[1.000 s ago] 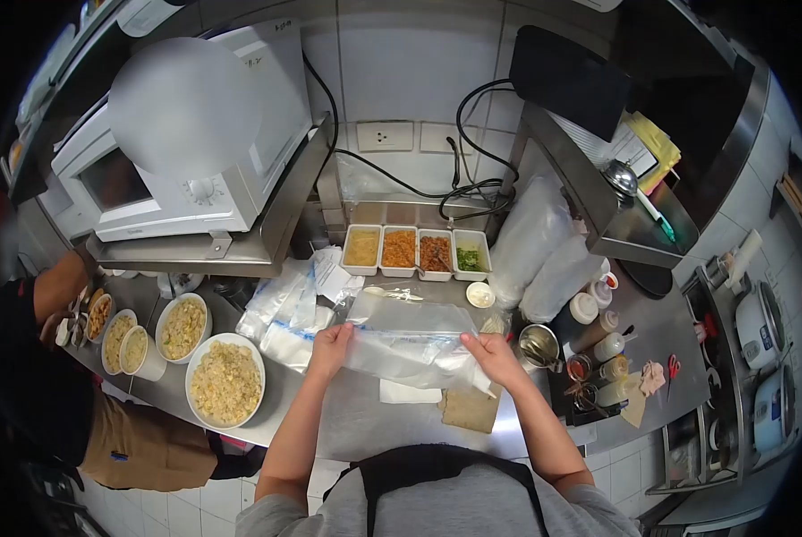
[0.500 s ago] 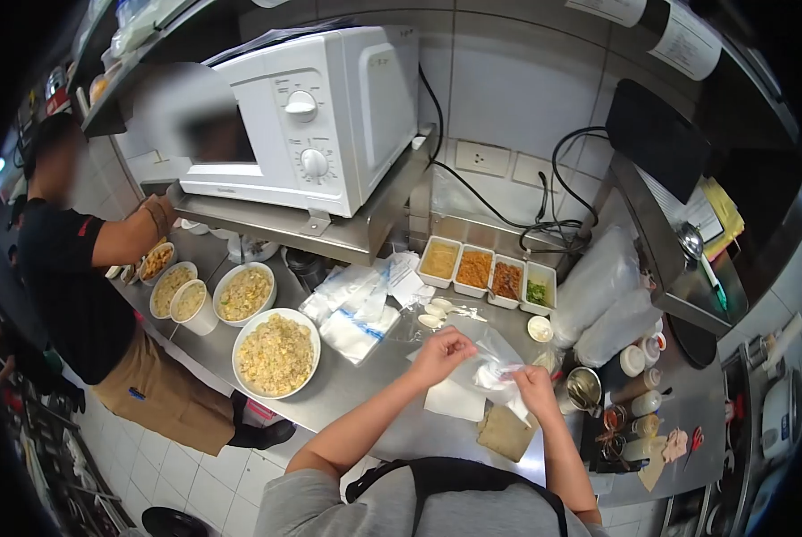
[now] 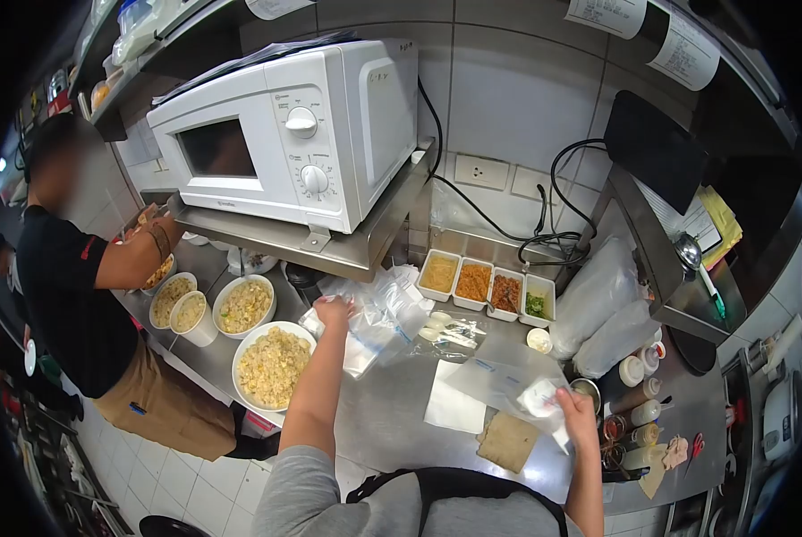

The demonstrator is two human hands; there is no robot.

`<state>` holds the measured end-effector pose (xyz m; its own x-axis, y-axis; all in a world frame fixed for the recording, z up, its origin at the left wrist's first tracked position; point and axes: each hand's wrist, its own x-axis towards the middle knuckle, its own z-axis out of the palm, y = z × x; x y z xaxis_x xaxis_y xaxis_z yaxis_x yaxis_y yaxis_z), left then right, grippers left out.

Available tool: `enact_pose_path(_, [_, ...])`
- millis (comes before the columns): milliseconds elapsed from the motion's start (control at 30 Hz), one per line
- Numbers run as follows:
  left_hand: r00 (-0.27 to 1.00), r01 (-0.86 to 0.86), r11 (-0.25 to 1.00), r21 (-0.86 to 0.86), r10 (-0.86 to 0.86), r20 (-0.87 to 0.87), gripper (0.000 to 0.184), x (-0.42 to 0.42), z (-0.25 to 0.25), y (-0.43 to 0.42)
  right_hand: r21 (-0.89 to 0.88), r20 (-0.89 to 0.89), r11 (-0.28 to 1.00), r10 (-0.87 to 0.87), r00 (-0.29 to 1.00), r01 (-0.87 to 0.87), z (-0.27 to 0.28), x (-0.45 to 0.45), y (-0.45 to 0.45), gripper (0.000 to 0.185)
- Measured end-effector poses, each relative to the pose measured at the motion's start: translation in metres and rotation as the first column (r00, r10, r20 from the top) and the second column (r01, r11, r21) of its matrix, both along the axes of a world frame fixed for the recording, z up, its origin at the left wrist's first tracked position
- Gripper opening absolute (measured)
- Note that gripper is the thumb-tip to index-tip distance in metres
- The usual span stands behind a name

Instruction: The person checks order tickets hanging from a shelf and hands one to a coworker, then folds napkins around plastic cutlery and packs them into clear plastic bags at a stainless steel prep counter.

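My right hand (image 3: 578, 410) is closed on a clear plastic bag (image 3: 499, 369) that spreads leftward over the counter. A white bundle (image 3: 540, 397), perhaps folded tissue, shows by its fingers; I cannot tell whether it is inside the bag. My left hand (image 3: 332, 311) is stretched out to a pile of plastic bags (image 3: 378, 327) below the microwave. Its fingers are curled on the edge of the plastic there. Under the held bag lie a white paper sheet (image 3: 454, 398) and a brown cloth or pad (image 3: 507, 441). Wrapped plastic spoons (image 3: 448, 331) rest behind them.
Bowls of fried rice (image 3: 274, 365) stand at left, near a co-worker (image 3: 74, 268). Four-compartment-like topping tubs (image 3: 474, 284) line the wall. Sauce bottles (image 3: 633, 369) and a metal cup (image 3: 587, 389) are at right. A microwave (image 3: 347, 134) sits on a shelf overhead.
My left hand has left the clear bag and moved left to the pile of plastic bags. My right hand has shifted right with the bag, which now lies more spread out.
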<state>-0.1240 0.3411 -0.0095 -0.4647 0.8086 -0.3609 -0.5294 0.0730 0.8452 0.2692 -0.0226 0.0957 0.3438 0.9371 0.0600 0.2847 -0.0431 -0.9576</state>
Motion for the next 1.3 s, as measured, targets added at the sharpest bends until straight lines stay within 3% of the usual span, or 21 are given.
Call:
enact_pose_path(100, [0.984,-0.124,0.992,0.006,0.124,-0.13,0.041,-0.002,-0.017,0.012,-0.037,-0.044,0.999,-0.039,0.998,0.037,0.02,0.009,-0.022,0.035])
enact_pose_path(167, [0.945,-0.228,0.974,-0.011,0.218,-0.244,0.043,0.008,-0.003,0.001,-0.017,-0.053,0.997,-0.079,0.995,0.078,0.03,0.01,-0.033,0.035])
enact_pose_path(267, [0.74,-0.404,0.913,-0.057,0.29,-0.607,0.055,0.014,0.007,-0.006,0.004,-0.024,0.996,-0.092,0.995,0.092,0.046,0.009,-0.049,0.036])
enact_pose_path(367, [0.384,-0.234,0.911,0.34,0.408,-0.828,0.065,0.047,0.041,-0.066,0.055,0.012,0.996,-0.071,0.997,0.07,0.055,0.013,-0.064,0.035])
enact_pose_path(433, [0.233,0.13,0.914,0.384,0.349,-0.908,0.068,0.088,0.016,-0.11,0.106,0.008,0.992,-0.064,0.998,0.063,0.056,0.016,-0.073,0.035])
enact_pose_path(467, [0.088,0.331,0.91,0.25,0.234,-0.968,0.065,0.113,0.003,-0.144,0.108,0.008,0.991,-0.075,0.997,0.074,0.057,0.018,-0.077,0.035])
enact_pose_path(500, [0.09,0.642,0.764,0.065,0.009,-0.996,0.062,0.129,-0.01,-0.173,0.11,-0.006,0.99,-0.085,0.996,0.085,0.059,0.019,-0.082,0.035])
enact_pose_path(533, [0.05,0.771,0.634,0.066,0.043,-0.998,0.058,0.154,-0.016,-0.215,0.112,-0.019,0.989,-0.095,0.995,0.096,0.062,0.019,-0.086,0.035])
enact_pose_path(567, [-0.221,0.887,0.425,-0.177,0.055,-0.974,0.057,0.166,-0.002,-0.243,0.118,-0.032,0.987,-0.107,0.994,0.11,0.067,0.02,-0.09,0.035])
enact_pose_path(600, [-0.42,0.902,0.161,-0.4,0.112,-0.901,0.056,0.178,0.011,-0.271,0.124,-0.062,0.987,-0.095,0.994,0.102,0.074,0.018,-0.093,0.036])
enact_pose_path(667, [-0.63,0.775,-0.036,-0.631,0.034,-0.776,0.053,0.193,0.024,-0.298,0.138,-0.038,0.988,-0.065,0.997,0.07,0.069,0.025,-0.098,0.036])
enact_pose_path(767, [-0.539,0.832,-0.162,-0.53,-0.014,-0.842,0.053,0.207,-0.034,-0.285,0.145,-0.063,0.988,-0.039,0.997,0.048,0.069,0.026,-0.104,0.034])
enact_pose_path(800, [-0.061,0.998,-0.004,-0.065,0.287,-0.956,0.039,0.205,-0.032,-0.291,0.146,-0.084,0.988,-0.035,0.996,0.047,0.067,0.025,-0.105,0.033])
enact_pose_path(900, [-0.09,0.996,0.002,-0.09,-0.031,-0.995,0.036,0.214,-0.038,-0.291,0.112,-0.075,0.994,-0.002,0.997,0.011,0.066,0.026,-0.111,0.032])
enact_pose_path(967, [0.007,0.999,0.037,0.001,-0.163,-0.987,0.046,0.218,-0.039,-0.288,0.081,-0.061,0.997,0.003,0.998,0.002,0.058,0.029,-0.114,0.032])
enact_pose_path(1033, [-0.064,0.997,0.015,-0.074,-0.369,-0.927,0.053,0.217,-0.031,-0.279,0.097,0.003,0.995,0.019,1.0,-0.019,0.057,0.032,-0.116,0.032])
enact_pose_path(1100, [-0.295,0.952,-0.117,-0.283,-0.598,-0.745,0.06,0.207,0.028,-0.262,0.101,0.027,0.995,0.02,0.999,-0.023,0.062,0.031,-0.117,0.031])
enact_pose_path(1133, [-0.202,0.979,-0.186,-0.08,-0.88,-0.43,0.065,0.197,0.032,-0.255,0.102,0.015,0.995,0.016,1.0,-0.018,0.063,0.031,-0.115,0.031])
enact_pose_path(1167, [-0.154,0.979,-0.154,0.134,-0.988,-0.008,0.07,0.184,0.033,-0.251,0.097,0.001,0.995,0.014,1.0,-0.014,0.062,0.03,-0.114,0.03])
enact_pose_path(1200, [-0.161,0.951,-0.025,0.309,-0.892,0.422,0.076,0.172,0.034,-0.249,0.09,-0.012,0.996,0.014,1.0,-0.013,0.061,0.029,-0.113,0.03])
enact_pose_path(1300, [-0.272,0.885,-0.093,0.456,-0.899,0.344,0.093,0.149,0.041,-0.232,0.083,-0.004,0.996,0.041,0.999,-0.04,0.057,0.026,-0.108,0.031])
